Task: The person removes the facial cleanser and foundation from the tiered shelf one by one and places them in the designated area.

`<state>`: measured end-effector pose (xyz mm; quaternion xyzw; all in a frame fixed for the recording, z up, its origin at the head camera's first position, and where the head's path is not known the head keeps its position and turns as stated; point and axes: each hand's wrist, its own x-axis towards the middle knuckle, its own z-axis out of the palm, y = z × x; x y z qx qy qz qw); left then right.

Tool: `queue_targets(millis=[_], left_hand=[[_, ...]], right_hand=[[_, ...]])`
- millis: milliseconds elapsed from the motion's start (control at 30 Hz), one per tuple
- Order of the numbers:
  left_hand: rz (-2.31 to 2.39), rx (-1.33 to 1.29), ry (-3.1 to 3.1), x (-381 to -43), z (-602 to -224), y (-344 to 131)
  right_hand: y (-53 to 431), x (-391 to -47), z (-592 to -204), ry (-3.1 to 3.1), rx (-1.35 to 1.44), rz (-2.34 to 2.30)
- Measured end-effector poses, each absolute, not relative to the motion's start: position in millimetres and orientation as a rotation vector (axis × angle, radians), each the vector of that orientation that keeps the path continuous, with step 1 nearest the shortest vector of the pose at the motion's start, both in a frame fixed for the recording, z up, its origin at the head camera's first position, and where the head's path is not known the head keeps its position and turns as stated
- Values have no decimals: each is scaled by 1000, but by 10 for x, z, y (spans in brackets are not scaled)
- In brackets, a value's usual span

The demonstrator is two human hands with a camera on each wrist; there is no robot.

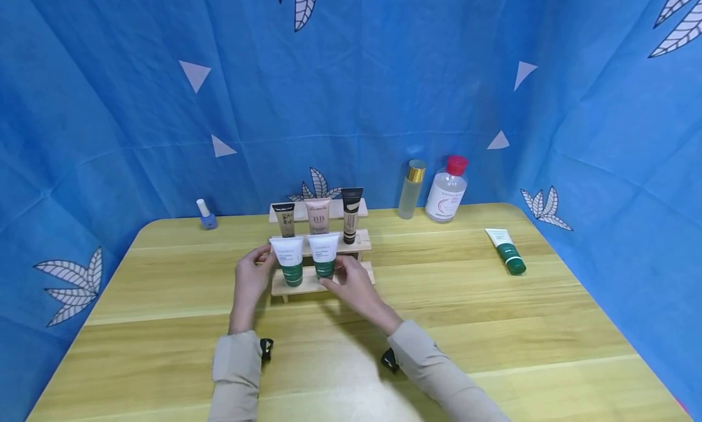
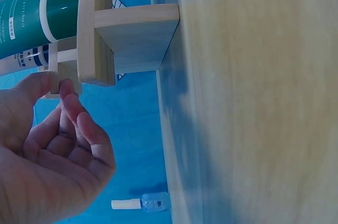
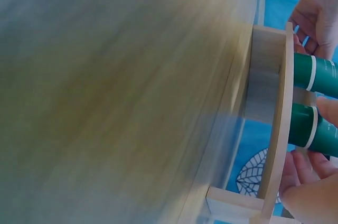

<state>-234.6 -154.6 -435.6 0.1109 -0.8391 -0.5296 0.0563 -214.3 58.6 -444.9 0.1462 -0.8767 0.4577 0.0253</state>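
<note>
A small three-tier wooden display rack [image 1: 323, 284] stands near the back of the table. Two white-and-green squeeze tubes, a left tube [image 1: 292, 270] and a right tube [image 1: 324, 267], stand caps down on its front step. My right hand [image 1: 353, 282] holds the right tube low down, thumb in front and fingers around its far side. At the rack's left side, my left hand [image 1: 255, 276] pinches a wooden edge between thumb and fingertip, beside the left tube [image 2: 26, 18]. Behind stand a black-topped tube [image 1: 285, 218], a pink BB tube [image 1: 318, 215] and a black tube [image 1: 351, 218].
Right of the rack stand a gold-capped bottle [image 1: 410, 193] and a red-capped clear bottle [image 1: 446, 193]. Another white-and-green tube [image 1: 506, 251] lies at the far right. A blue nail polish bottle [image 1: 207, 216] is at the back left, before the blue curtain [image 1: 384, 75].
</note>
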Motion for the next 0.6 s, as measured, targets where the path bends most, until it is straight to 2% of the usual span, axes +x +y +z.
queue_targets(millis=[600], left_hand=[[-1602,345,-2530,-2345,-4331,-1533]], right_hand=[[550,-2178,-4459,-2713,454,1450]])
